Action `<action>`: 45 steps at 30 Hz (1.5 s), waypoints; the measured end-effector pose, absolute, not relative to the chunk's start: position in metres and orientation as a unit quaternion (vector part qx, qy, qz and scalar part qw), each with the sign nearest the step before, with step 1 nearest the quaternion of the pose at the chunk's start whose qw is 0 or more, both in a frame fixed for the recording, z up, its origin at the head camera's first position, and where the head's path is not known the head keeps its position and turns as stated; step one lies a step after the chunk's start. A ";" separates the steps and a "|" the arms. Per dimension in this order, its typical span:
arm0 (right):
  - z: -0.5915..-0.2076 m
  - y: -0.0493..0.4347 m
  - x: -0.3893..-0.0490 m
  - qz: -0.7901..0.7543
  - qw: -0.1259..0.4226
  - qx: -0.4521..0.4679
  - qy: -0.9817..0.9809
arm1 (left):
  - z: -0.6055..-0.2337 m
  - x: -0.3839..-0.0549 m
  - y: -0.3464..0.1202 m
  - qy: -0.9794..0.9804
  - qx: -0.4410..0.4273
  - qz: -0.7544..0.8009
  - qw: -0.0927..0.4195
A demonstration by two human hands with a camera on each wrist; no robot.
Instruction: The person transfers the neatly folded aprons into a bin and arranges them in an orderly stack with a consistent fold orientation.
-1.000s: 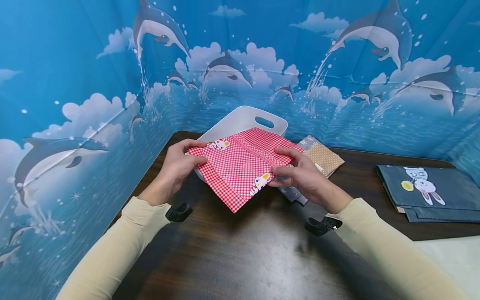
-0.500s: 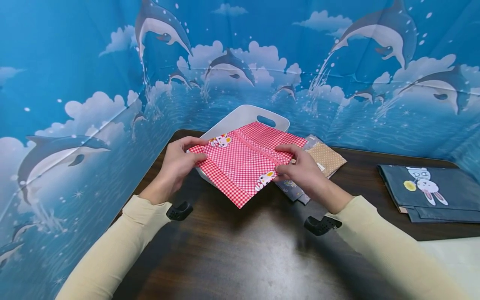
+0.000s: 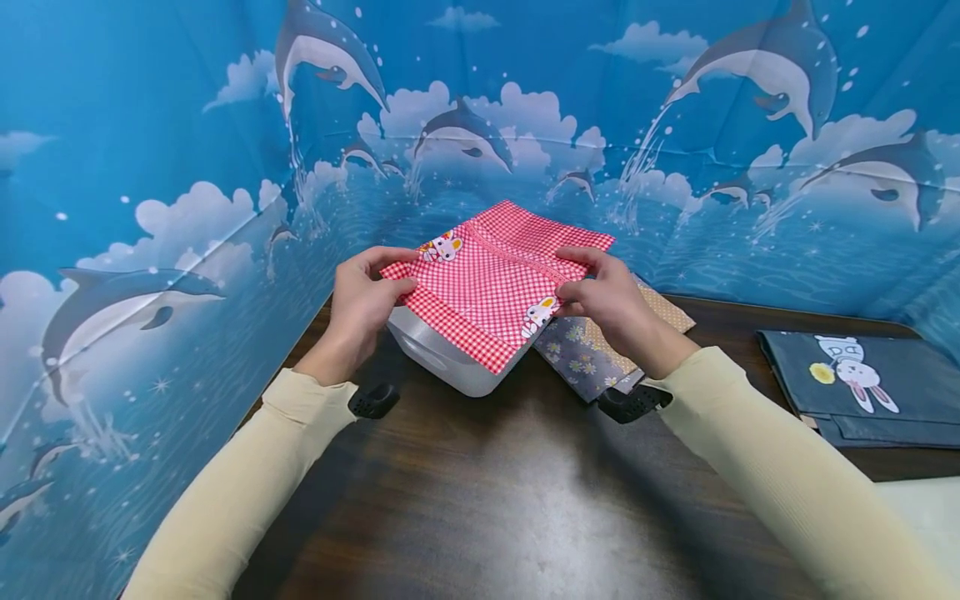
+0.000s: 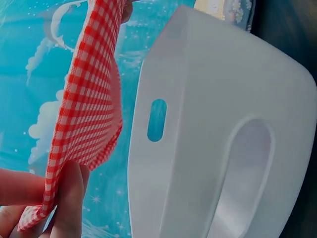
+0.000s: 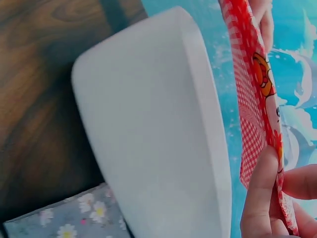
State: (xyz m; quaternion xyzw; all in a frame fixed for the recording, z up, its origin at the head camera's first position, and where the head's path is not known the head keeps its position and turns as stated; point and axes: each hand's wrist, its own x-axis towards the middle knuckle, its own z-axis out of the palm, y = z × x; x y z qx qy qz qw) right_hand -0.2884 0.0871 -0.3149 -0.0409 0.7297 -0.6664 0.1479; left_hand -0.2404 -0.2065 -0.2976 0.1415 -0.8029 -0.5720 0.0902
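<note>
A red-and-white checked cloth (image 3: 483, 287) with printed rabbits is stretched between both hands above a white plastic basket (image 3: 438, 354). My left hand (image 3: 363, 287) pinches its left corner between thumb and fingers. On the opposite side, my right hand (image 3: 611, 292) pinches the edge near a printed rabbit. The cloth covers most of the basket opening in the head view. Both wrist views show it raised apart from the basket; the basket's handle slot appears in the left wrist view, where the checked cloth (image 4: 86, 94) hangs to the left.
Right of the basket lie a grey daisy-print cloth (image 3: 577, 358) and a tan dotted cloth (image 3: 671, 312), partly behind my right hand. A folded dark cloth (image 3: 795, 367) with a rabbit picture lies further right on the wooden table (image 3: 435, 500). A dolphin curtain (image 3: 480, 50) encloses the back and left.
Both hands have lifted the checked cloth upward and away from me, its near corner rising. More of the basket's front wall now shows beneath it.
</note>
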 end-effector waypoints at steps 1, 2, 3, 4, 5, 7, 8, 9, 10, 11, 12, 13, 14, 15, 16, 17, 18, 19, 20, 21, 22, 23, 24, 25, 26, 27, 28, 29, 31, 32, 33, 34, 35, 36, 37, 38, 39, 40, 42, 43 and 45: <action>-0.313 0.086 -0.291 -0.666 0.145 -0.041 0.731 | -0.297 -0.242 -0.206 -0.799 0.143 -0.577 0.093; -0.311 0.085 -0.293 -0.667 0.143 -0.040 0.730 | -0.297 -0.243 -0.206 -0.795 0.145 -0.581 0.095; -0.309 0.084 -0.295 -0.669 0.141 -0.040 0.729 | -0.296 -0.244 -0.206 -0.793 0.147 -0.584 0.096; -0.308 0.082 -0.297 -0.671 0.139 -0.040 0.727 | -0.296 -0.246 -0.206 -0.790 0.149 -0.586 0.099; -0.306 0.081 -0.298 -0.673 0.137 -0.041 0.726 | -0.296 -0.247 -0.206 -0.789 0.151 -0.587 0.103; -0.304 0.079 -0.301 -0.678 0.133 -0.043 0.721 | -0.296 -0.249 -0.206 -0.787 0.155 -0.587 0.110; -0.303 0.078 -0.302 -0.684 0.133 -0.044 0.716 | -0.296 -0.250 -0.206 -0.786 0.158 -0.587 0.114; -0.303 0.078 -0.303 -0.688 0.134 -0.047 0.712 | -0.297 -0.251 -0.207 -0.783 0.159 -0.589 0.118; -0.302 0.077 -0.304 -0.691 0.136 -0.049 0.708 | -0.297 -0.252 -0.207 -0.782 0.162 -0.590 0.121; -0.302 0.077 -0.304 -0.694 0.140 -0.050 0.705 | -0.297 -0.252 -0.207 -0.779 0.163 -0.592 0.125; -0.302 0.076 -0.305 -0.697 0.143 -0.052 0.701 | -0.297 -0.253 -0.207 -0.778 0.164 -0.593 0.129; -0.302 0.076 -0.305 -0.698 0.147 -0.054 0.698 | -0.298 -0.254 -0.207 -0.776 0.164 -0.594 0.134; -0.303 0.075 -0.305 -0.699 0.151 -0.056 0.696 | -0.298 -0.255 -0.207 -0.775 0.163 -0.594 0.139; -0.303 0.075 -0.305 -0.699 0.153 -0.058 0.696 | -0.298 -0.255 -0.207 -0.775 0.161 -0.594 0.145; -0.303 0.074 -0.305 -0.699 0.156 -0.061 0.695 | -0.299 -0.256 -0.207 -0.775 0.161 -0.593 0.150; -0.304 0.074 -0.304 -0.700 0.158 -0.064 0.694 | -0.299 -0.256 -0.206 -0.774 0.159 -0.592 0.157; -0.304 0.073 -0.304 -0.701 0.161 -0.067 0.692 | -0.299 -0.256 -0.206 -0.774 0.160 -0.590 0.161; -0.305 0.073 -0.304 -0.702 0.163 -0.069 0.690 | -0.299 -0.256 -0.207 -0.774 0.161 -0.590 0.165; -0.306 0.072 -0.303 -0.703 0.166 -0.071 0.688 | -0.299 -0.256 -0.207 -0.773 0.162 -0.590 0.167; -0.306 0.072 -0.303 -0.705 0.168 -0.073 0.685 | -0.299 -0.256 -0.207 -0.771 0.163 -0.591 0.170; -0.307 0.072 -0.303 -0.707 0.170 -0.074 0.682 | -0.299 -0.256 -0.207 -0.770 0.163 -0.592 0.171; -0.308 0.071 -0.302 -0.710 0.171 -0.075 0.679 | -0.300 -0.256 -0.208 -0.769 0.164 -0.593 0.172; -0.308 0.071 -0.302 -0.712 0.171 -0.076 0.677 | -0.300 -0.256 -0.208 -0.769 0.163 -0.594 0.173; -0.309 0.071 -0.302 -0.714 0.170 -0.078 0.675 | -0.300 -0.256 -0.208 -0.768 0.162 -0.594 0.174; -0.309 0.071 -0.302 -0.715 0.169 -0.078 0.674 | -0.300 -0.256 -0.209 -0.770 0.161 -0.593 0.174; -0.310 0.071 -0.302 -0.716 0.169 -0.080 0.673 | -0.301 -0.255 -0.209 -0.770 0.160 -0.592 0.174; -0.310 0.071 -0.302 -0.716 0.170 -0.080 0.673 | -0.301 -0.255 -0.209 -0.771 0.159 -0.591 0.175; -0.311 0.071 -0.302 -0.715 0.172 -0.081 0.673 | -0.302 -0.255 -0.209 -0.772 0.158 -0.590 0.175; -0.312 0.072 -0.302 -0.713 0.177 -0.081 0.673 | -0.303 -0.254 -0.209 -0.776 0.158 -0.585 0.175; -0.312 0.072 -0.302 -0.712 0.180 -0.081 0.674 | -0.304 -0.253 -0.209 -0.777 0.158 -0.583 0.176; -0.313 0.072 -0.302 -0.712 0.182 -0.082 0.674 | -0.304 -0.253 -0.209 -0.777 0.158 -0.583 0.177; -0.313 0.073 -0.302 -0.711 0.183 -0.082 0.674 | -0.305 -0.254 -0.209 -0.777 0.159 -0.583 0.177; -0.314 0.073 -0.302 -0.711 0.183 -0.082 0.674 | -0.305 -0.254 -0.208 -0.777 0.159 -0.583 0.177; -0.314 0.073 -0.302 -0.711 0.182 -0.083 0.674 | -0.305 -0.255 -0.208 -0.777 0.159 -0.583 0.178; -0.314 0.074 -0.303 -0.711 0.182 -0.085 0.674 | -0.305 -0.255 -0.208 -0.776 0.159 -0.584 0.179; -0.314 0.074 -0.303 -0.711 0.181 -0.086 0.674 | -0.304 -0.256 -0.208 -0.775 0.158 -0.585 0.180; -0.314 0.074 -0.303 -0.711 0.180 -0.086 0.674 | -0.304 -0.256 -0.208 -0.774 0.157 -0.586 0.181; -0.314 0.075 -0.303 -0.711 0.179 -0.087 0.675 | -0.303 -0.257 -0.207 -0.773 0.156 -0.588 0.182; -0.313 0.075 -0.304 -0.709 0.178 -0.088 0.677 | -0.302 -0.258 -0.207 -0.773 0.152 -0.588 0.185; -0.313 0.076 -0.304 -0.708 0.178 -0.089 0.678 | -0.302 -0.258 -0.206 -0.773 0.150 -0.588 0.186; -0.313 0.076 -0.305 -0.707 0.177 -0.090 0.679 | -0.301 -0.259 -0.205 -0.774 0.148 -0.587 0.188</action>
